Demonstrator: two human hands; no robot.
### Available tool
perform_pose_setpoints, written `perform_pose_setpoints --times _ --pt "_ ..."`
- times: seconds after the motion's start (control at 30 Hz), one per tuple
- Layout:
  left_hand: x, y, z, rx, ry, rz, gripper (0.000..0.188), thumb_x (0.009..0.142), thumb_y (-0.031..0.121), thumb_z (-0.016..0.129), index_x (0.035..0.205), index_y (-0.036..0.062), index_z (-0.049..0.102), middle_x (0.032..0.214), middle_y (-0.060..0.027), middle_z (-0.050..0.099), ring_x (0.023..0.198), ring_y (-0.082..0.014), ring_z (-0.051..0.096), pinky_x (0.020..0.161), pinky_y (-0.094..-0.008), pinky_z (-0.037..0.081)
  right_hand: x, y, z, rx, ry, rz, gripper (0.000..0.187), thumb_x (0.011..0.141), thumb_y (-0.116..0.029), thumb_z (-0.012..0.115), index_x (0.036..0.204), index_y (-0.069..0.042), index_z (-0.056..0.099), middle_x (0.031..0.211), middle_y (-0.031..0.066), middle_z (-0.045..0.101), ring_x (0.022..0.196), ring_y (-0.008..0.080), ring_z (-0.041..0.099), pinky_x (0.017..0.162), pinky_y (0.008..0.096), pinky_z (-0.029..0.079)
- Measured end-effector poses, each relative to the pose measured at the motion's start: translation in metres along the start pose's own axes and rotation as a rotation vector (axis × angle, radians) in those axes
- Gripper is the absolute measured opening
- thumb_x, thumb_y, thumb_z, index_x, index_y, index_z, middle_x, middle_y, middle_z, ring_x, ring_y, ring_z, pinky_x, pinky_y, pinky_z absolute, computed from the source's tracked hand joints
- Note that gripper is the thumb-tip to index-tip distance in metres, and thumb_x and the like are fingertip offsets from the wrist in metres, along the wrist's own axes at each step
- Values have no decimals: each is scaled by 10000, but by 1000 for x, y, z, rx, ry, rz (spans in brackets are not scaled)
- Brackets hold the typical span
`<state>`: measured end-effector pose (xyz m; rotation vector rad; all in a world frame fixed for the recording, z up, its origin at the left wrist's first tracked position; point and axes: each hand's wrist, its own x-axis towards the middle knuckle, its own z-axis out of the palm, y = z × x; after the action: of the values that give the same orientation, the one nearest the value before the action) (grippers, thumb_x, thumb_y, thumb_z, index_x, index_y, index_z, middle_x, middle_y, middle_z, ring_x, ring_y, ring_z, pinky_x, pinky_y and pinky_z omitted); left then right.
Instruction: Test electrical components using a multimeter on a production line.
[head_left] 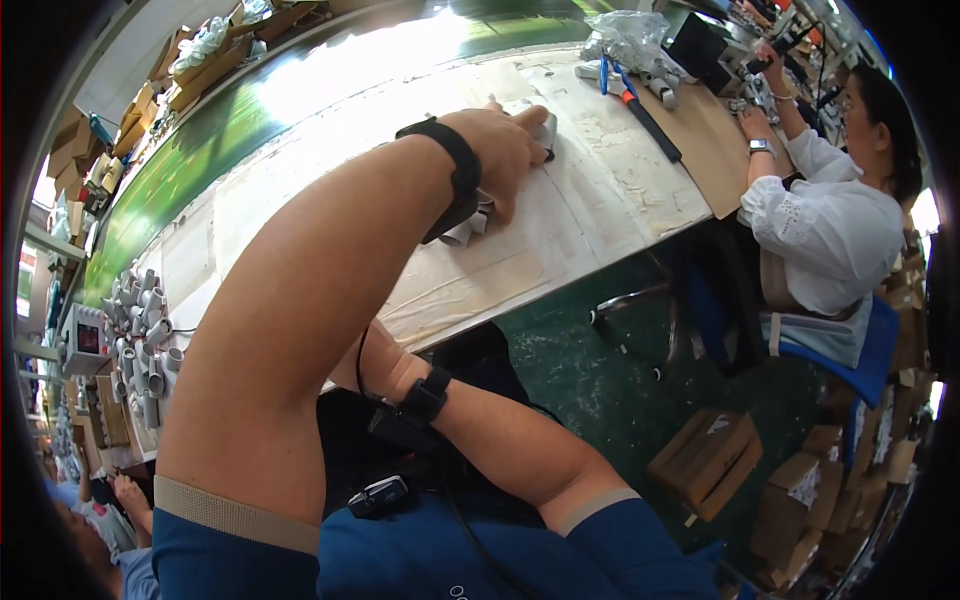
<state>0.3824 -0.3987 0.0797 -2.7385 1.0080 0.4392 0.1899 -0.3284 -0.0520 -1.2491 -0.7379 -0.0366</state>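
Note:
My left arm reaches across to the right over the pale worktable. My left hand (500, 150) is over the tabletop with its fingers apart and its thumb pointing down. A small grey-white fitting (547, 132) with a dark end lies at its fingertips; they seem to touch it. Below my left wrist, short white tubular pieces (465, 230) lie on the table, partly hidden by the hand and the wristband. My right hand (372, 360) is low near the table's front edge, behind my left forearm. Its fingers are hidden, so what it holds does not show.
Many grey-white tube fittings (140, 330) are heaped at the left beside a small box-shaped device (85, 340). Blue-handled pliers (612, 78) lie far right, near a clear plastic bag (628, 38). A co-worker (830, 210) sits at the right. A cardboard box (705, 463) stands on the green floor.

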Motion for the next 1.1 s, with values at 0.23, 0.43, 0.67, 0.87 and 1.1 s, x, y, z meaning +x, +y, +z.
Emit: perform_pose_setpoints --times 0.23,0.43,0.67,0.87,1.1 --pt "-70 -58 21 -80 26 -133 765 704 325 842 1416 157 620 1581 -101 386 1253 -343 600 1034 -439 521 15 -25 -10 -255 -177 244 155 861 -157 741 871 -6 711 740 211 659 724 421 651 698 457 521" --pt "-139 -118 47 -90 -139 -350 708 730 351 832 1373 126 643 1502 -119 473 1231 -324 618 1005 -425 532 25 -26 -5 -295 -312 302 197 846 -189 774 868 -1 718 731 207 669 702 406 658 665 441 513" --pt "-203 -169 61 -320 -328 -577 712 774 498 824 1302 50 658 1358 -159 597 1189 -316 647 977 -418 532 35 -12 13 -302 -456 195 222 852 -209 788 904 0 732 791 200 697 743 350 683 700 417 528" --pt "-163 -102 45 -152 175 -46 553 813 477 832 1112 21 739 1035 -158 744 889 -315 722 795 -460 566 40 -12 21 -276 -538 281 210 842 -194 798 913 -5 741 805 197 706 731 340 681 707 418 534" --pt "-168 -118 21 -91 -613 -261 494 785 296 856 1185 41 718 1079 -153 733 1030 -330 691 902 -439 538 53 -16 25 -287 -629 340 169 854 -170 777 909 -13 750 802 195 707 727 336 682 708 429 532"
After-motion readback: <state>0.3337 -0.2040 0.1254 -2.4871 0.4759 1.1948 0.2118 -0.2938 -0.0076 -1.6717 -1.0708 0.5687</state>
